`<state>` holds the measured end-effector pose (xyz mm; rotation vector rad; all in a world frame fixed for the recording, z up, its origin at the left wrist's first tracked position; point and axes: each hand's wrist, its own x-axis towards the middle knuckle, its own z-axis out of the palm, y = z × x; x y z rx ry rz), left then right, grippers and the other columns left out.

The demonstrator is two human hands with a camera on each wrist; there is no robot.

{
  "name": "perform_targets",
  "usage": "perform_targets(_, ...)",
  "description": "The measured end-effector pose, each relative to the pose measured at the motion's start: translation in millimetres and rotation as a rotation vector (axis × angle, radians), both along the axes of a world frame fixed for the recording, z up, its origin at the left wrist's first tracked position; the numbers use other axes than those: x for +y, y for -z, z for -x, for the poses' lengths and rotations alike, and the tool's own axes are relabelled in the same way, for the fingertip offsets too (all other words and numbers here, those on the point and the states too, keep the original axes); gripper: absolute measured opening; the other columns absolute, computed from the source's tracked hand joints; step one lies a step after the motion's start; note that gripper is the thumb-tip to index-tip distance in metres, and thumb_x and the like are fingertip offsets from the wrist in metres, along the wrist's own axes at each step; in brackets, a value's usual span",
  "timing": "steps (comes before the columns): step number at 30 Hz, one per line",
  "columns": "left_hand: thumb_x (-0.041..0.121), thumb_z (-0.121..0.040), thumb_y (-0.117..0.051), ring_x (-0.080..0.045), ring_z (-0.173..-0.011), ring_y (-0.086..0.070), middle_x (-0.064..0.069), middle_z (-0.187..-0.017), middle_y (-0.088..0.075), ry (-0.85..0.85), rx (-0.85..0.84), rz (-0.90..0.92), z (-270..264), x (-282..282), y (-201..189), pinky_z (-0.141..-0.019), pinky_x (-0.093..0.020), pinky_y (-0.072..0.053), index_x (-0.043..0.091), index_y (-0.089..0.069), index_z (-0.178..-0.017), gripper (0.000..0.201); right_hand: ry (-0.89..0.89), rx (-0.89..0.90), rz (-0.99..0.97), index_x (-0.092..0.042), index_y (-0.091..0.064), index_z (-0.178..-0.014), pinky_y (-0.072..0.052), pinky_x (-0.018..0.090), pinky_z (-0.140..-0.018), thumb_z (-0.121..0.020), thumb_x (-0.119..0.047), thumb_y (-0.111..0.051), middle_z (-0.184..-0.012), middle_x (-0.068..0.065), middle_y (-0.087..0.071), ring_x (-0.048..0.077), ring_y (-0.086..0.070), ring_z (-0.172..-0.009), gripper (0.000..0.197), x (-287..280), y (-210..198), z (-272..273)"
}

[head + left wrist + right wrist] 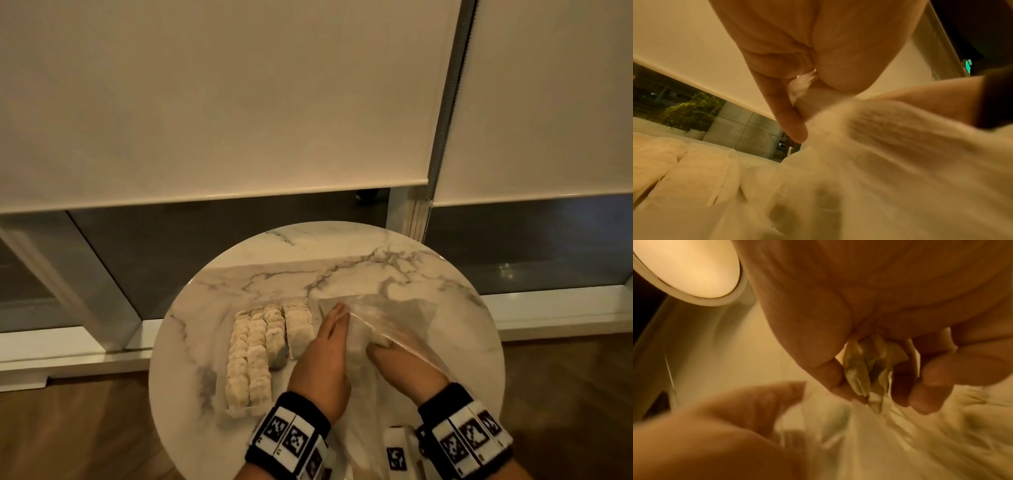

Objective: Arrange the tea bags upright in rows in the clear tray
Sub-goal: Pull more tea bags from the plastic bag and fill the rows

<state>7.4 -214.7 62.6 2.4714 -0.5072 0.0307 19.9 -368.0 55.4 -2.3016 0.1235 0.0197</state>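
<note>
Four rows of tea bags (263,346) stand in the clear tray (233,409); beside it, both hands' fingers (920,395) clutch a plastic bag (394,315), seemingly holding more.

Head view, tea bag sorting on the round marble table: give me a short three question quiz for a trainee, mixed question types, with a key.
1. True or false: the rows of pale tea bags in the clear tray stand on the left side of the round white marble table.
2. Multiple choice: what does the right hand grip? A) a mug B) the crumpled clear plastic bag C) a spoon
3. Short answer: which hand lies between the tray and the bag?

Key: 1 true. 2 B. 3 the left hand, which also pinches the bag's plastic, as the left wrist view shows.
</note>
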Motion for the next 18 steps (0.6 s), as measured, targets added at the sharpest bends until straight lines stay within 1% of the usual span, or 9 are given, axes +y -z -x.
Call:
perform_targets(1, -0.018, -0.077, -0.042, -0.003, -0.146, -0.023, 0.015, -0.165, 0.0, -0.012, -0.005, 0.005, -3.3, 2.4, 1.8, -0.104, -0.002, -0.014, 0.022, -0.015, -0.158, 0.094, 0.0, 0.011, -0.01, -0.016, -0.065, -0.077, -0.042, 0.019, -0.064, -0.084, -0.018, -0.059, -0.077, -0.001, -0.067, 0.015, -0.061, -0.077, 0.01, -1.4, -5.6, 7.3)
perform_targets(4, -0.02, -0.077, -0.039, -0.002, -0.148, -0.014, 0.015, -0.164, -0.003, -0.039, -0.002, 0.022, -9.3, 6.4, 2.9, -0.103, 0.002, -0.005, 0.023, -0.015, -0.158, 0.095, 0.004, 0.042, -0.157, -0.01, -0.064, -0.071, -0.048, 0.023, -0.055, -0.08, -0.014, -0.059, -0.065, 0.002, -0.065, 0.01, -0.06, -0.059, 0.011, -6.1, -27.3, 27.3)
perform_targets(6, -0.02, -0.078, -0.038, -0.002, -0.149, -0.011, 0.014, -0.164, -0.003, -0.056, -0.001, 0.04, -12.3, 9.7, 8.1, -0.103, 0.003, -0.002, 0.022, -0.015, -0.158, 0.094, -0.031, 0.064, -0.208, -0.008, -0.064, -0.068, -0.046, 0.021, -0.051, -0.082, -0.014, -0.061, -0.059, -0.004, -0.061, 0.006, -0.057, -0.054, 0.015, -9.8, -41.4, 35.2)
perform_targets(8, -0.018, -0.079, -0.039, -0.003, -0.149, -0.011, 0.011, -0.164, -0.005, -0.067, 0.02, 0.046, -14.6, 11.3, 12.0, -0.104, 0.002, 0.0, 0.021, -0.015, -0.158, 0.091, -0.068, 0.078, -0.307, -0.001, -0.067, -0.074, -0.045, 0.02, -0.049, -0.085, -0.01, -0.062, -0.061, -0.003, -0.061, 0.004, -0.06, -0.054, 0.015, -12.7, -57.3, 42.2)
perform_targets(10, -0.016, -0.082, -0.041, -0.005, -0.15, -0.013, 0.01, -0.165, -0.006, -0.084, 0.05, 0.048, -13.6, 11.0, 15.9, -0.108, -0.003, -0.006, 0.021, -0.015, -0.158, 0.089, -0.12, 0.078, -0.373, 0.003, -0.068, -0.081, -0.045, 0.02, -0.049, -0.088, -0.009, -0.062, -0.063, -0.001, -0.064, 0.005, -0.062, -0.055, 0.015, -15.7, -71.9, 48.8)
perform_targets(14, -0.013, -0.082, -0.042, -0.01, -0.15, -0.014, 0.006, -0.164, -0.01, -0.062, 0.142, 0.052, -10.1, 4.7, 29.4, -0.113, -0.009, -0.009, 0.023, -0.016, -0.158, 0.088, -0.176, 0.027, -0.468, 0.001, -0.068, -0.081, -0.041, 0.029, -0.052, -0.089, -0.009, -0.061, -0.07, 0.015, -0.07, 0.021, -0.063, -0.062, 0.015, -20.7, -93.8, 53.6)
perform_targets(15, -0.01, -0.083, -0.043, -0.012, -0.149, -0.019, 0.005, -0.163, -0.016, -0.05, 0.164, 0.042, -10.1, 2.8, 34.8, -0.116, -0.013, -0.014, 0.024, -0.018, -0.157, 0.086, -0.188, 0.009, -0.497, -0.002, -0.069, -0.078, -0.04, 0.03, -0.053, -0.09, -0.008, -0.062, -0.069, 0.014, -0.069, 0.021, -0.06, -0.062, 0.016, -21.9, -96.9, 53.4)
perform_targets(16, -0.006, -0.083, -0.045, -0.014, -0.146, -0.028, 0.004, -0.16, -0.025, -0.039, 0.187, 0.035, -9.8, 1.5, 39.0, -0.118, -0.019, -0.023, 0.027, -0.024, -0.155, 0.082, -0.199, -0.002, -0.528, -0.006, -0.07, -0.075, -0.04, 0.031, -0.053, -0.091, -0.008, -0.062, -0.067, 0.01, -0.067, 0.018, -0.059, -0.061, 0.018, -21.9, -100.5, 54.0)
perform_targets(18, 0.004, -0.082, -0.049, -0.016, -0.132, -0.047, 0.004, -0.146, -0.043, -0.003, 0.244, 0.046, -11.0, -0.5, 49.5, -0.111, -0.029, -0.04, 0.031, -0.039, -0.144, 0.068, -0.22, -0.011, -0.598, -0.01, -0.071, -0.074, -0.041, 0.03, -0.054, -0.09, -0.01, -0.064, -0.067, 0.006, -0.067, 0.015, -0.059, -0.061, 0.018, -21.2, -105.5, 54.5)
